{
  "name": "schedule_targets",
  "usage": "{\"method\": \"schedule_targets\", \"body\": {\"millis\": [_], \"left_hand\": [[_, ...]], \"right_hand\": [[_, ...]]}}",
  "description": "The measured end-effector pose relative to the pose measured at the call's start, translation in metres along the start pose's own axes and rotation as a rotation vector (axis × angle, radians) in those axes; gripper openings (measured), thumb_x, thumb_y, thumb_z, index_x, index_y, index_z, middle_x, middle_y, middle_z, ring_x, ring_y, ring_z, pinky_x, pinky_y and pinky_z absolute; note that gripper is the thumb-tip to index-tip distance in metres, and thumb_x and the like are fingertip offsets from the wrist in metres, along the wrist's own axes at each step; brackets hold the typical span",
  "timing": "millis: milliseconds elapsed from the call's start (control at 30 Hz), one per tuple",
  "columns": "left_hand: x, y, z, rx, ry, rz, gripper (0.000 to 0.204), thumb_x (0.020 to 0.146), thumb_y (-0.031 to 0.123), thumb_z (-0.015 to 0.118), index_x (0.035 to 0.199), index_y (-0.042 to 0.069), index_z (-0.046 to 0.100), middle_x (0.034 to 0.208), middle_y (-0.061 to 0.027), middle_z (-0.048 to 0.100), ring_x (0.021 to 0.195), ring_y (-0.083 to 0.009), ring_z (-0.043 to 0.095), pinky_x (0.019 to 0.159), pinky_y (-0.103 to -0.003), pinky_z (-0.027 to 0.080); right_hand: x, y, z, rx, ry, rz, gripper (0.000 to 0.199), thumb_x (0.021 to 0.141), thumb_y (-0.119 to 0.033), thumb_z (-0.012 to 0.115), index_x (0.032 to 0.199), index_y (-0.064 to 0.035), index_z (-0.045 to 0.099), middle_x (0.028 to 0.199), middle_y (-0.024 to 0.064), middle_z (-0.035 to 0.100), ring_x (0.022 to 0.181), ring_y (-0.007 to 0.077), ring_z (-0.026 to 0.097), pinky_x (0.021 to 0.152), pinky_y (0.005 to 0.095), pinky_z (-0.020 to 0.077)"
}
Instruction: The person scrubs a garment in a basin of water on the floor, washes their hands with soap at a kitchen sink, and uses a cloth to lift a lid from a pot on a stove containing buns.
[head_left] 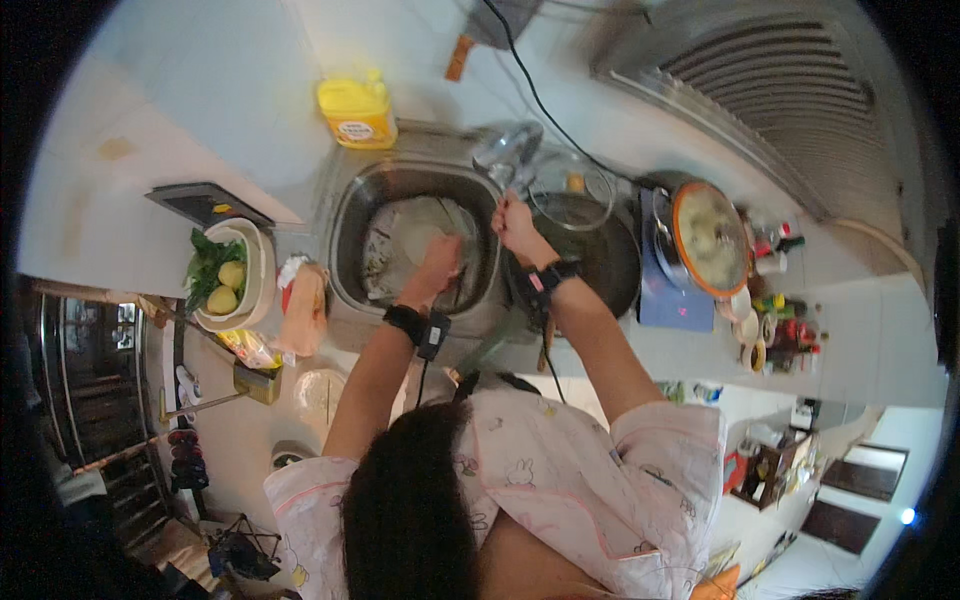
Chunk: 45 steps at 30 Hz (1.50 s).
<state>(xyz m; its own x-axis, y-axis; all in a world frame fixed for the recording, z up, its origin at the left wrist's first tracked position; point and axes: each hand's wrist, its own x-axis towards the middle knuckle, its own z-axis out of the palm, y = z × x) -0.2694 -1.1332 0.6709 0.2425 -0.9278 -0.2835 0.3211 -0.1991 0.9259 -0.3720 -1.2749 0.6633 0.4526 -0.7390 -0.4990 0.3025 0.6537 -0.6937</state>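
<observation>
My left hand [438, 265] reaches down into the steel sink [345, 215], over the right side of a pale round dish [415, 235]. Its fingers are smeared, so whether they grip the dish cannot be made out. Whitish items with dark specks [378, 250] lie beside the dish. My right hand [513, 220] is closed at the sink's back right corner, on the lower end of a shiny metal piece that looks like the faucet [508, 150]. Just to its right sits a large dark wok [610, 260] with a glass lid [598, 190] resting over its back part.
A yellow jug [358, 112] stands behind the sink. At left, a pale tub [262, 275] holds greens and round yellowish produce. Right of the wok, a pot with an orange rim [710, 240] stands by a blue board-like surface [675, 312]. Several seasoning bottles [785, 325] crowd the far right.
</observation>
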Motion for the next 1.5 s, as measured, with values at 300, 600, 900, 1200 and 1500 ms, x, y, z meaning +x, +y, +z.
{"method": "schedule_targets", "body": {"millis": [300,600,900,1200,1500], "left_hand": [[0.037,0.011,-0.022,1.157,-0.124,0.593,0.016,0.076,0.016,0.048,0.068,0.005,0.040,0.056,-0.0049,0.042,0.050,-0.0189,0.042,0.045,-0.030,0.034],[0.060,-0.018,-0.036,0.004,-0.217,-0.054,0.006,0.077,0.001,0.041,0.083,0.001,0.042,0.083,-0.0063,0.050,0.075,-0.0147,0.050,0.069,-0.024,0.042],[0.057,0.007,-0.045,-0.455,-0.128,-0.256,0.010,0.080,0.012,0.039,0.081,0.004,0.045,0.083,-0.0057,0.051,0.079,-0.0166,0.052,0.075,-0.026,0.042],[0.076,-0.004,-0.026,-0.467,-0.131,-0.220,0.013,0.083,0.014,0.038,0.082,0.005,0.048,0.079,-0.0018,0.049,0.070,-0.0090,0.047,0.068,-0.020,0.040],[0.062,0.023,-0.025,-0.514,-0.113,-0.340,0.018,0.082,0.020,0.038,0.083,0.006,0.050,0.079,-0.0047,0.053,0.073,-0.0155,0.051,0.077,-0.032,0.043]], "right_hand": [[0.003,-0.023,0.011,0.103,0.011,-0.044,0.023,0.086,-0.022,0.032,0.068,-0.0096,0.035,0.051,0.0001,0.031,0.040,0.0111,0.028,0.036,0.0259,0.0241],[0.008,-0.001,0.024,0.034,0.038,0.162,0.016,0.080,-0.017,0.040,0.067,-0.0080,0.038,0.053,0.0007,0.035,0.043,0.0126,0.032,0.039,0.0268,0.0291],[0.000,0.017,0.075,-0.066,0.027,0.338,0.021,0.085,-0.019,0.036,0.068,-0.0062,0.038,0.059,0.0065,0.039,0.043,0.0156,0.033,0.038,0.0276,0.0291],[0.040,0.035,0.045,-0.466,0.120,0.196,0.031,0.085,-0.027,0.041,0.066,-0.0021,0.045,0.050,0.0087,0.044,0.035,0.0192,0.037,0.032,0.0317,0.0292],[0.069,0.043,0.038,-0.646,0.019,0.087,0.031,0.083,-0.024,0.042,0.069,0.0031,0.047,0.052,0.0111,0.045,0.041,0.0220,0.044,0.036,0.0335,0.0338]]}}
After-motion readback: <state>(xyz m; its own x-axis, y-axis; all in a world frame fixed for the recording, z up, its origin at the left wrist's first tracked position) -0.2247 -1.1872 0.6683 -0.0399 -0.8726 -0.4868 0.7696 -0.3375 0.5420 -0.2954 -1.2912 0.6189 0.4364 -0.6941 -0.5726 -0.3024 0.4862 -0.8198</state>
